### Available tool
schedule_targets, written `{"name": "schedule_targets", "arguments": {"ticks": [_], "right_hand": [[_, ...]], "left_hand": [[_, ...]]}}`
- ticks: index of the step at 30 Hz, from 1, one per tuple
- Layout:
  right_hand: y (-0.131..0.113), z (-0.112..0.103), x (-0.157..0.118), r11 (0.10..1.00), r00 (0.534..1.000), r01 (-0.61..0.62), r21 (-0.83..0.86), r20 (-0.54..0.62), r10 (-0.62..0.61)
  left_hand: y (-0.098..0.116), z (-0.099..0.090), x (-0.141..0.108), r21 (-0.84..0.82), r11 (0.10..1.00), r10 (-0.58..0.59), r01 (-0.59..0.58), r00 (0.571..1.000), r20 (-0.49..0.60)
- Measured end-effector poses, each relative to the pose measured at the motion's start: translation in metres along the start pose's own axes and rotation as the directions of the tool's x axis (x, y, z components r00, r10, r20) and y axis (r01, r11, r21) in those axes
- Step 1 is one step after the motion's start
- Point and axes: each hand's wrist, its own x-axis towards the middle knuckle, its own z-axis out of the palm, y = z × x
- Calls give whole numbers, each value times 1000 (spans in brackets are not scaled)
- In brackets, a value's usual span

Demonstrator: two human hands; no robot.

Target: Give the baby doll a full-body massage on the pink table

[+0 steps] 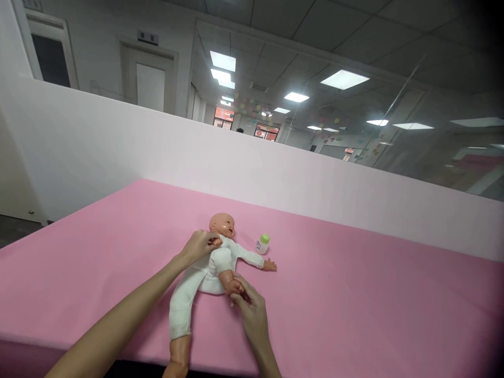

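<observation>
A baby doll point(222, 262) in a white outfit lies on its back on the pink table, head toward the far wall. My left hand point(199, 245) is closed around the doll's hand at its chest. With my right hand point(250, 304) I grip the foot of the doll's bent leg, which is raised over its lower body. The doll's other leg point(181, 310) stretches toward the near table edge. Its free arm point(254, 259) reaches out to the right. Beside that arm stands a small clear bottle with a green cap point(262, 244).
The pink padded table point(354, 294) spreads out on both sides of the doll. A low white wall point(252, 168) runs along its far side, with glass above. A door point(149, 79) is at the back left.
</observation>
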Motion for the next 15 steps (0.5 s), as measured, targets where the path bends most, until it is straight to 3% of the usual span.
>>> {"name": "schedule_targets", "arguments": {"ticks": [4, 7, 9, 12, 15], "right_hand": [[-3, 14, 9, 999, 1000, -22, 49, 12, 22], [-9, 5, -4, 999, 999, -33, 42, -2, 33], [-9, -10, -23, 1000, 999, -29, 2, -18, 29], [2, -37, -63, 998, 998, -13, -55, -67, 9], [21, -53, -101, 995, 996, -43, -89, -86, 35]], "left_hand": [[-7, 4, -1, -3, 999, -37, 37, 999, 7], [-14, -13, -4, -96, 991, -91, 88, 996, -23], [-22, -32, -9, -156, 981, -132, 112, 984, -123], [-42, -59, -23, -297, 938, -273, 177, 906, -322], [-72, -74, -42, -488, 831, -488, 265, 770, -411]]}}
